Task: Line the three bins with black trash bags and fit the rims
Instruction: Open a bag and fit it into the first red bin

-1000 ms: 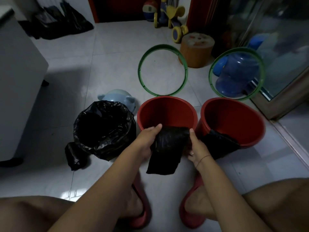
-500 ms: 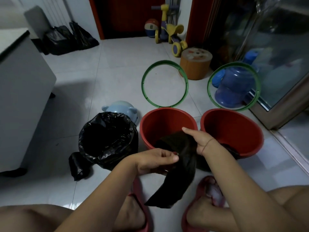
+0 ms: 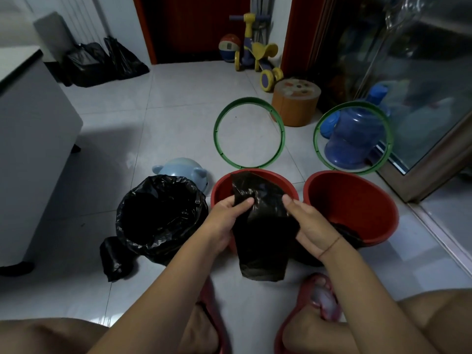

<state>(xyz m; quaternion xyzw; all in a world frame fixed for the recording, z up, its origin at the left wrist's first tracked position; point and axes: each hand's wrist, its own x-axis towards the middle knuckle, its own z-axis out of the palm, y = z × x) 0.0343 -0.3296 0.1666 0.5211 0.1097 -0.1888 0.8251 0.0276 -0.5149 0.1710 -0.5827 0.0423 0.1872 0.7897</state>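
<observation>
Three bins stand in a row on the tiled floor. The left bin is lined with a black trash bag spilling over its edge. The middle red bin is bare inside. Over it I hold a flat black trash bag, my left hand pinching its left edge and my right hand gripping its right edge. The right red bin has another black bag draped over its near wall. Two green rims lie flat on the floor beyond the bins, one in the middle, one at the right.
A folded black bag roll lies beside the left bin. A pale blue lid sits behind it. An orange stool, a blue water jug, a toy scooter, full black bags, a white cabinet and my slippered feet surround the spot.
The bag has been raised and turned: a second ago it hung folded in front of the middle bin, then trailed long toward my feet, and now its upper part stands over the bin opening.
</observation>
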